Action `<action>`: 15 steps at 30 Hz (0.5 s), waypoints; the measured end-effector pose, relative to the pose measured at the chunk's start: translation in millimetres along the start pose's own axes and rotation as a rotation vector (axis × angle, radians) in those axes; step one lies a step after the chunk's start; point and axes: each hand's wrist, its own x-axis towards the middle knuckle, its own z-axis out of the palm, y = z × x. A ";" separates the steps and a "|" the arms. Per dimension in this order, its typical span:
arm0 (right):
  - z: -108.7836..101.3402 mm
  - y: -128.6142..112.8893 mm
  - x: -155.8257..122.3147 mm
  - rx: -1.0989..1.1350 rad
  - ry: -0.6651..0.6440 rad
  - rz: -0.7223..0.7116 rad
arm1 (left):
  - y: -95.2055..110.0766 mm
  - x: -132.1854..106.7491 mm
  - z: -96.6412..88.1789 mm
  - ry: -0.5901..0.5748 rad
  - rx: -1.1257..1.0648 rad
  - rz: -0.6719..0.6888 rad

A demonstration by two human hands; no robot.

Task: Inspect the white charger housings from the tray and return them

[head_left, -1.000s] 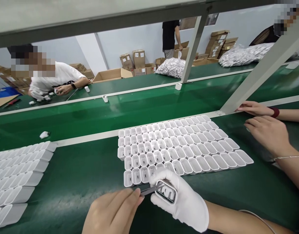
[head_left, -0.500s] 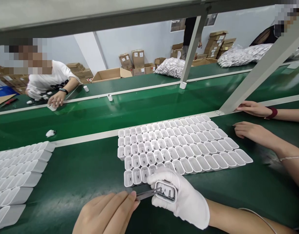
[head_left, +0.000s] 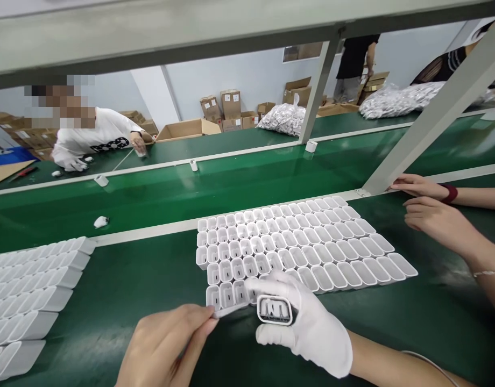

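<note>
My bare left hand (head_left: 167, 341) pinches a pair of metal tweezers (head_left: 233, 310), whose tips point right, toward the open row of white cups. In a white glove, my right hand (head_left: 312, 328) grips a small white plastic housing (head_left: 274, 310), its open end facing me. White pieces and dark metal parts show inside that housing. The tweezer tips are apart from it, just to its left. Behind both hands stand rows of white plastic cups (head_left: 312, 250), several with a dark slot visible in the bottom.
More white housings (head_left: 41, 285) stand in rows at left. Beyond a white rail runs a green conveyor (head_left: 231, 185) carrying a small white part (head_left: 101, 221). A co-worker's hands (head_left: 441, 223) rest at right by a slanted post (head_left: 429, 107). Another person (head_left: 98, 131) sits across.
The tweezers have drawn back left out of the housing, along with my left hand. The person across has moved a hand away from the white part at the conveyor's edge.
</note>
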 end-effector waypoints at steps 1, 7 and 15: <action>-2.2 -2.5 -1.2 0.011 0.007 0.080 | -3.4 1.5 0.6 0.005 -0.030 -0.017; -7.0 -13.0 -2.3 0.149 0.090 -0.055 | -20.4 7.5 10.5 0.104 -0.141 -0.146; -27.1 -36.1 41.5 0.170 0.067 0.069 | -37.1 3.7 23.1 0.169 -0.297 -0.407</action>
